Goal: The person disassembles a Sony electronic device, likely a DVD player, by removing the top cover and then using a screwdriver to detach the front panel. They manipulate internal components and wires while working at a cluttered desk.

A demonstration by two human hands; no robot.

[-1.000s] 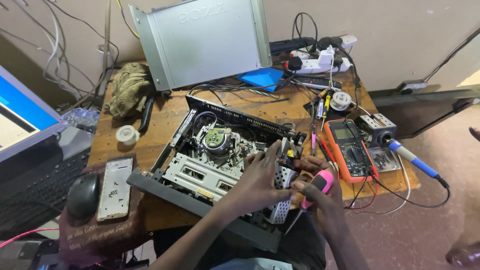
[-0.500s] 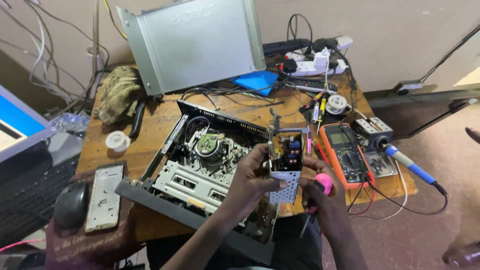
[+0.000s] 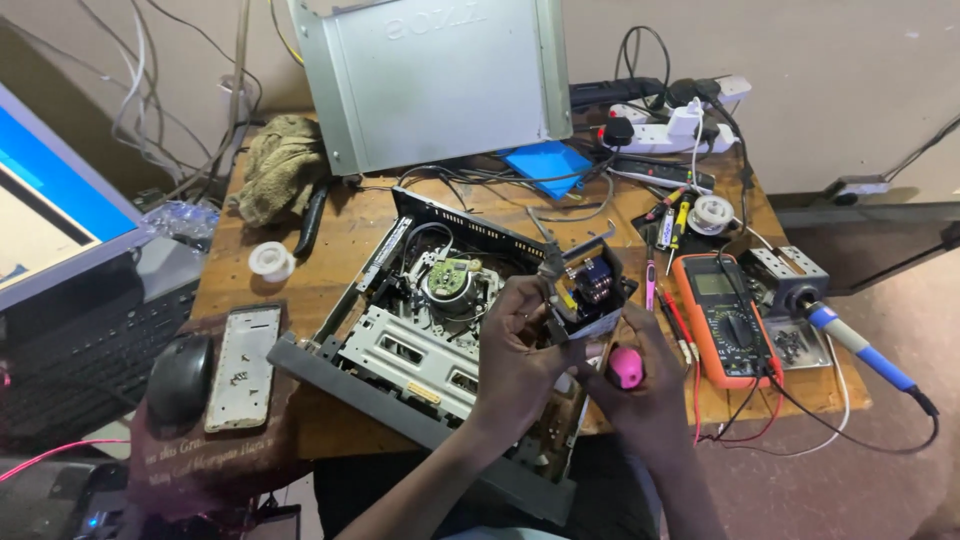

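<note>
An opened video cassette player [image 3: 420, 340] lies on the wooden table [image 3: 350, 235], its metal mechanism and round drum exposed. My left hand [image 3: 520, 345] grips a small circuit module [image 3: 585, 295] with a metal bracket, lifted and tilted above the player's right side. My right hand [image 3: 640, 385] is closed around a pink-handled screwdriver [image 3: 625, 367] just below the module and touches its underside.
The player's grey metal cover [image 3: 435, 80] leans against the wall behind. An orange multimeter [image 3: 722, 318], a soldering iron [image 3: 850, 340] on its stand, solder reels, a power strip [image 3: 670, 125], a rag [image 3: 280, 165], a remote [image 3: 243, 365], a mouse [image 3: 180, 375] and a laptop [image 3: 60, 260] surround it.
My left hand has lifted the circuit module out of the player's right side and turned it upward. My right hand with the screwdriver followed underneath.
</note>
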